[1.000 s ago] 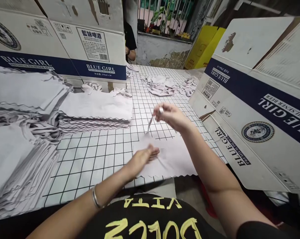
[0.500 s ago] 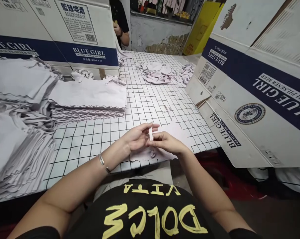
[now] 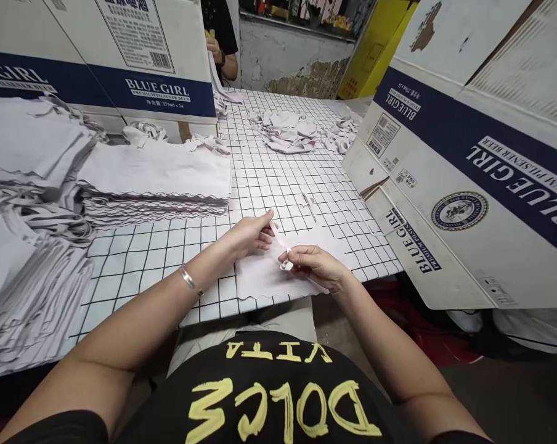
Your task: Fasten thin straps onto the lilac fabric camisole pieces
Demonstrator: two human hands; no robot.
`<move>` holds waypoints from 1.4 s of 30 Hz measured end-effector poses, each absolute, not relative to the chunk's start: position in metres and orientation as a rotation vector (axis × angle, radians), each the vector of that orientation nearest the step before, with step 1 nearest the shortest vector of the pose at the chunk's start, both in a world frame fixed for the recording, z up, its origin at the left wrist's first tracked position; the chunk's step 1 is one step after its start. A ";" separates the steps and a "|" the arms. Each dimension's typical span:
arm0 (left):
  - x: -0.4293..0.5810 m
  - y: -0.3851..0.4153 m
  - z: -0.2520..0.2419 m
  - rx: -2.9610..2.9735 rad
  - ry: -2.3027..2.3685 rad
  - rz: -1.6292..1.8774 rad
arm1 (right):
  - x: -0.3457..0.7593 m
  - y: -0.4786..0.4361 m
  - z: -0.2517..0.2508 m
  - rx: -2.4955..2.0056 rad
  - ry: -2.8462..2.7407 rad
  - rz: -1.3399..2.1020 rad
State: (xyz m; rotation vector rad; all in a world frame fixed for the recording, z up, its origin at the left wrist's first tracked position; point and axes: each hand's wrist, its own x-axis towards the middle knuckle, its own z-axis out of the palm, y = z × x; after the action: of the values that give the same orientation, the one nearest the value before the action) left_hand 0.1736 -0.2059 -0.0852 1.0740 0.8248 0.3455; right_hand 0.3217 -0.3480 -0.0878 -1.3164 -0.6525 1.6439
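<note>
Drawn a little apart since half a second ago: left hand (image 3: pixel 251 234) now farther up the table, right hand (image 3: pixel 315 266) nearer the body. Between them, a narrow white strip (image 3: pixel 280 242), earlier upright between close-set fingers, now stretched at a slant. Pinched at its far end by the left thumb and fingertips and at its near end by the right thumb and forefinger, so both grips closed on it. Long axis diagonal, running from far-left down to near-right; far end pointing toward the stacks, near end curling into a small loop at the right fingers. Held just above a flat white fabric piece (image 3: pixel 260 283) lying at the near edge of the black-gridded table (image 3: pixel 167 259). Silver bracelet (image 3: pixel 189 280) on the left wrist.

To the left, tall stacks of white fabric (image 3: pixel 158 179) with wavy cut edges. Behind those, printed cardboard boxes (image 3: pixel 135 74); another large carton (image 3: pixel 467 185) leaning at the right. Farther up the table, two loose strips (image 3: pixel 309 203) just beyond the hands, then a crumpled fabric pile (image 3: pixel 288 132). At the far end, another person's hand (image 3: pixel 215 48) holding white cloth.
</note>
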 end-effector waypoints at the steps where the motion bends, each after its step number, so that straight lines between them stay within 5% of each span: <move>1: 0.168 -0.213 -0.087 1.247 0.874 0.436 | 0.320 -0.346 -0.086 -1.328 -0.600 1.590; 5: 0.143 -0.250 -0.090 1.708 0.747 0.812 | 0.313 -0.338 -0.081 -1.317 -0.492 1.433; 11: 0.134 -0.275 -0.093 1.884 0.703 0.910 | 0.303 -0.327 -0.079 -1.246 -0.477 1.442; 22: 0.142 -0.255 -0.084 1.296 0.723 0.440 | 0.313 -0.322 -0.081 -1.202 -0.708 1.479; 27: 0.149 -0.236 -0.095 1.730 0.796 0.524 | 0.327 -0.308 -0.086 -1.249 -0.714 1.194; 33: 0.162 -0.236 -0.116 2.455 0.932 0.332 | 0.351 -0.296 -0.095 -1.269 -0.490 1.313; 42: 0.174 -0.235 -0.116 2.218 0.861 0.256 | 0.359 -0.301 -0.101 -1.176 -0.502 1.395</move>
State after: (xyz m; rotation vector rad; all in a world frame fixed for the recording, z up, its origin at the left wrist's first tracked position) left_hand 0.1741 -0.2345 -0.1165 2.2179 0.8609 0.2564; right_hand 0.3589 -0.3007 -0.1007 -1.1757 -0.5022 1.3951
